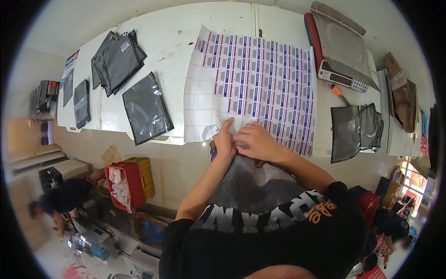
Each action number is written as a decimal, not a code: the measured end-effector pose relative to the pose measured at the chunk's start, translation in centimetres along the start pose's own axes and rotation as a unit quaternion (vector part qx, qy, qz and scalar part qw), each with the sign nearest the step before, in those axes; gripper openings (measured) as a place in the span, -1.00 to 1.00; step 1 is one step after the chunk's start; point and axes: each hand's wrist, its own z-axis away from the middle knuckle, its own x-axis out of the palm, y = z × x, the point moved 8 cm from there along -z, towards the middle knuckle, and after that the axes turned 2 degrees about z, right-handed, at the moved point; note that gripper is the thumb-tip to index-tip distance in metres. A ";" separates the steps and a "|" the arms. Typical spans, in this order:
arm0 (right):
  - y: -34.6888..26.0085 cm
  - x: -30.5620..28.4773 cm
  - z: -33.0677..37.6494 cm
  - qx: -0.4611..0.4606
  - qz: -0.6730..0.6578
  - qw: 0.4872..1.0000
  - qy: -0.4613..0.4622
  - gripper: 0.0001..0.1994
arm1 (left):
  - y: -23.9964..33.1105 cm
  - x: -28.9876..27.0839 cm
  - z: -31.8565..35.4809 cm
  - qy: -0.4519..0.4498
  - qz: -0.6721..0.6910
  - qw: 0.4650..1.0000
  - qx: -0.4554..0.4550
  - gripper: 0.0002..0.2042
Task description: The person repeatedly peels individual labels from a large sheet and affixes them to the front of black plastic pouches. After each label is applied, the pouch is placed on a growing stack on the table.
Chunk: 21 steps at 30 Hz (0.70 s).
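A large sheet of printed labels (265, 79) lies on the white work surface in front of me. Rows of small blue, red and grey labels cover its middle and right, while bare white backing shows along the left and lower left. My left hand (225, 141) is closed at the near edge of this sheet, thumb on top of the backing. Close beside it, my right hand (256, 142) has its fingers curled together over the same edge. Whatever lies between the right fingertips is hidden. Nearest on the left is a flat black plastic bag (147, 109).
A stack of black plastic bags (120, 63) lies at the far left, another pack (81, 103) beside it. On the right are a red digital scale (341, 51), an orange-handled tool (339, 93) and more black bags (346, 132). Behind, left, stands a red crate (125, 183) near a person (65, 197).
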 end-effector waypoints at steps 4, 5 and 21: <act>1.7 -4.0 -1.4 0.084 0.003 0.988 0.128 -0.88 | 1.5 0.8 0.9 -0.037 -0.038 0.986 0.157 -0.56; 2.0 -4.2 -1.9 0.085 0.014 0.986 0.139 -0.88 | 1.5 0.5 1.0 -0.031 -0.048 0.987 0.150 -0.56; 2.8 -5.4 -4.7 0.108 0.045 0.980 0.159 -0.88 | 2.7 1.7 1.9 0.009 -0.208 0.963 0.173 -0.51</act>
